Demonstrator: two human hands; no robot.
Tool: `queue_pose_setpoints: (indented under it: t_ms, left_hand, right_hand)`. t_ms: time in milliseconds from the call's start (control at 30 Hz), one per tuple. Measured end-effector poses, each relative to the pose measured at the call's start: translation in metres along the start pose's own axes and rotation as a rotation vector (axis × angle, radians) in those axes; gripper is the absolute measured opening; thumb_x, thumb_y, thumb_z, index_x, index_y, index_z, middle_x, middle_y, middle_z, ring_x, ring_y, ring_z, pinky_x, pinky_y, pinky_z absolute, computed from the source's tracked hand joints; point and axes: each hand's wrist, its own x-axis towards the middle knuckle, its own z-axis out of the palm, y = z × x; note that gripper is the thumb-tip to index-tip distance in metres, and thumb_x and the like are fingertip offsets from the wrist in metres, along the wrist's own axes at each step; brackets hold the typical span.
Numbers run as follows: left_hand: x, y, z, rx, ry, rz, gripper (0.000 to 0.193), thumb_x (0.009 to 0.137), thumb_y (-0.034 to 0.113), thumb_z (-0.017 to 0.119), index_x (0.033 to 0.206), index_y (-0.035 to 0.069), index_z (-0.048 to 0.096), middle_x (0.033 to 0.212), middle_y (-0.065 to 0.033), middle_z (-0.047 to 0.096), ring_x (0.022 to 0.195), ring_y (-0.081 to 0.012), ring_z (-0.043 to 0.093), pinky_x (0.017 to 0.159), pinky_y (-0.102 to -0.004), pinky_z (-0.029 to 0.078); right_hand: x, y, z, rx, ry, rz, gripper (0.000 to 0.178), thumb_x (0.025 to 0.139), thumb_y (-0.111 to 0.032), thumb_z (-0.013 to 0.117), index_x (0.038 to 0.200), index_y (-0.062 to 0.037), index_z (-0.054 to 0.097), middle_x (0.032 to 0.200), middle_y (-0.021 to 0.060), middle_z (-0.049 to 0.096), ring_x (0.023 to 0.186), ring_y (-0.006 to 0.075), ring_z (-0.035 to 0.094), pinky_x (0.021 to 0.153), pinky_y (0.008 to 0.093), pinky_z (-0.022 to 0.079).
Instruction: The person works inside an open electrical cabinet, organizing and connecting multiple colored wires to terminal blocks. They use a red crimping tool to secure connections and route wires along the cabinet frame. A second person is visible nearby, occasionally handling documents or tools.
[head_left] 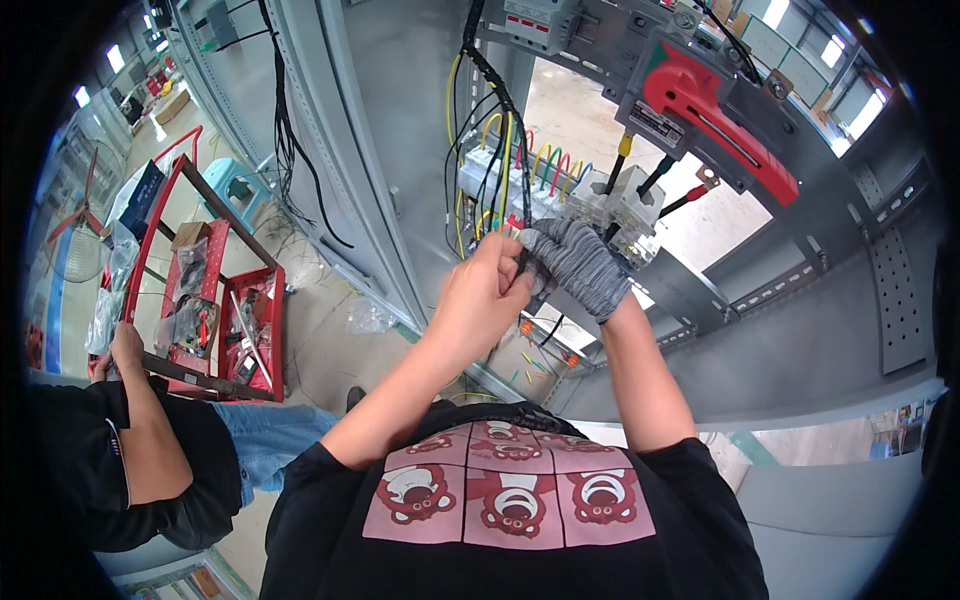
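Note:
My bare left hand (484, 290) is closed in a pinch on the lower end of a black wire bundle (508, 100) hanging inside a grey metal cabinet. Right against it, my right hand (575, 262), in a grey knitted glove, has its fingers curled round the same bundle. Exactly which wires lie between the fingertips is hidden. Just behind the hands runs a row of white breakers (485, 175) with looped yellow, green, red and blue wires. A large switch with a red handle (700, 110) sits above and right, with yellow, green and red cable ends below it.
At the left, another person (150, 450) holds a red tool cart (200, 300) carrying parts and bags. A blue stool (236, 188) and a fan (82, 245) stand beyond. More loose black wires (288, 140) hang on the cabinet's left frame. Colored wire offcuts (530, 370) lie below my hands.

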Motion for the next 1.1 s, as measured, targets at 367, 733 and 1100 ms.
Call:
queue_pose_setpoints:
  t_ms: [367,733,1100]
  left_hand:
    - [0.059,-0.046,-0.018,-0.075,0.339,0.279,0.023,0.09,0.009,0.053,0.112,0.002,0.055,0.093,-0.0038,0.059,0.088,-0.0136,0.054,0.082,-0.0277,0.044]
    - [0.18,0.007,0.006,-0.457,-0.036,0.159,0.013,0.093,0.011,0.049,0.089,-0.001,0.048,0.076,-0.0073,0.059,0.064,-0.0144,0.062,0.058,-0.0293,0.049]
    - [0.217,0.009,0.038,-0.814,-0.153,0.12,0.024,0.096,0.013,0.042,0.114,0.0,0.052,0.073,-0.0001,0.049,0.059,-0.0075,0.046,0.054,-0.0228,0.04]
  right_hand:
    - [-0.019,0.0,-0.013,-0.041,-0.015,-0.186,0.022,0.085,-0.016,0.06,0.095,0.0019,0.065,0.082,0.0076,0.062,0.076,0.014,0.055,0.073,0.0299,0.046]
    - [0.0,-0.026,-0.023,-0.303,0.618,-0.34,0.042,0.084,-0.008,0.058,0.125,-0.0012,0.051,0.11,0.0177,0.063,0.1,0.0261,0.063,0.084,0.0341,0.049]
    - [0.055,-0.037,-0.014,-0.479,0.86,-0.117,0.051,0.085,-0.003,0.049,0.135,-0.0069,0.042,0.121,0.0239,0.053,0.105,0.0376,0.055,0.092,0.0406,0.044]
